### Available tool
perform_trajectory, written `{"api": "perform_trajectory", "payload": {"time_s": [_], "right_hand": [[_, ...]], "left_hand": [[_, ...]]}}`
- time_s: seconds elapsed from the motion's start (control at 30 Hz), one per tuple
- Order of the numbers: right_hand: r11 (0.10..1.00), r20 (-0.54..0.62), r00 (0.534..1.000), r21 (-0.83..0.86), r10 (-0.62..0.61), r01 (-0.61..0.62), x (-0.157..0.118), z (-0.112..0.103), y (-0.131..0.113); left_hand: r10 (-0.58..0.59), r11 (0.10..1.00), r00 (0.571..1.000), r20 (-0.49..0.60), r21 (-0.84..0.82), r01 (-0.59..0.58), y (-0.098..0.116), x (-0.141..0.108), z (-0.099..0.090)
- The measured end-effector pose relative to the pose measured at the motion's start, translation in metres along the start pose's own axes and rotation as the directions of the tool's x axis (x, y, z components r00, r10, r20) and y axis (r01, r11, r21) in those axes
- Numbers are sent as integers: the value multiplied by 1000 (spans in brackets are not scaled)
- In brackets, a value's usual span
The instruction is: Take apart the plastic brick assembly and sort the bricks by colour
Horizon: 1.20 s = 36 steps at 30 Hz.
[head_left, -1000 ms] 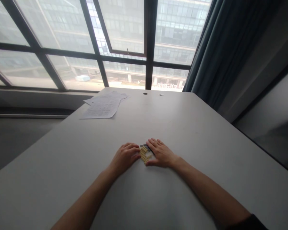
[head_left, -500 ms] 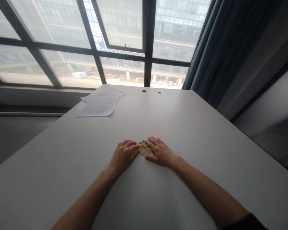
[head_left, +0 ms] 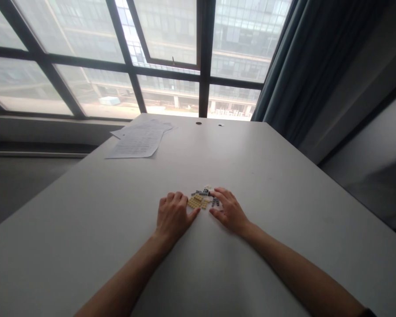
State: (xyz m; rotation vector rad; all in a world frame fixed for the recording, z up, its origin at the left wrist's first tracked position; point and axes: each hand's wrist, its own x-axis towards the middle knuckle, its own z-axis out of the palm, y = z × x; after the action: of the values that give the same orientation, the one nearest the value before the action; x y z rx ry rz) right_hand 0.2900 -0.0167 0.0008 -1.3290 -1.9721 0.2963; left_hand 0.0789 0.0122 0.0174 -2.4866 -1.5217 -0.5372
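Between my two hands, a small group of toy building pieces lies on the white table (head_left: 198, 273). Tan studded plates (head_left: 195, 202) are on its left side, grey pieces (head_left: 203, 193) behind them, and dark bluish-grey ones (head_left: 215, 202) at the right. My left hand (head_left: 176, 214) rests on the table just left of the tan plates, thumb stretched toward them, fingers apart. Over the right edge of the group, my right hand (head_left: 229, 209) is curved with thumb and fingers apart. Neither hand visibly holds a piece.
Printed papers (head_left: 137, 141) lie at the far left of the table. Near the far edge are a dark round spot (head_left: 198, 123) and a small white item (head_left: 221, 125). Windows stand beyond the table, with a dark curtain (head_left: 284, 79) at the right.
My right hand has moved slightly right and lifted from over the pieces, uncovering more grey and white ones. My left thumb now stretches out toward the pieces.
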Motion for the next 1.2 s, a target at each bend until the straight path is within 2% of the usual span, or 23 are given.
{"api": "perform_trajectory", "payload": {"time_s": [0.07,0.13,0.17,0.23,0.3,0.33,0.4,0.5,0.57,0.63,0.8,0.93,1.07,1.2], "right_hand": [[990,-59,996,134,61,-52,-7,-2,-7],[930,-82,980,337,184,-146,-11,-1,-16],[862,-53,964,462,260,-207,-12,0,-21],[637,96,923,698,371,-329,-13,4,-31],[371,297,884,824,360,-428,-15,9,-41],[267,370,869,846,329,-461,-15,12,-45],[127,443,846,860,296,-495,-17,15,-51],[26,472,824,863,314,-504,-19,17,-55],[0,478,811,862,337,-508,-19,17,-55],[21,445,809,872,385,-490,-18,18,-54],[225,294,828,870,478,-439,-17,18,-55],[303,220,841,863,494,-403,-19,17,-57],[347,176,868,865,465,-362,-20,17,-59],[349,150,861,870,485,-349,-20,17,-61]], "left_hand": [[12,999,1000,-17,-37,-12,-3,0,-1],[46,993,996,-79,-101,-54,-7,-2,-4],[72,986,989,-129,-138,-90,-9,-4,-5],[131,961,961,-242,-207,-183,-8,-10,-8],[180,928,928,-327,-256,-270,-5,-16,-11],[198,913,915,-352,-274,-303,-2,-19,-12],[218,891,899,-379,-298,-342,2,-23,-13],[226,878,891,-393,-314,-361,5,-25,-13],[230,874,889,-395,-318,-368,5,-25,-14],[243,867,886,-396,-320,-381,5,-25,-15],[282,845,883,-375,-337,-414,8,-26,-15],[260,853,890,-375,-342,-393,5,-26,-12],[246,864,900,-359,-340,-371,1,-26,-9],[255,859,893,-371,-338,-386,2,-26,-9]]}}
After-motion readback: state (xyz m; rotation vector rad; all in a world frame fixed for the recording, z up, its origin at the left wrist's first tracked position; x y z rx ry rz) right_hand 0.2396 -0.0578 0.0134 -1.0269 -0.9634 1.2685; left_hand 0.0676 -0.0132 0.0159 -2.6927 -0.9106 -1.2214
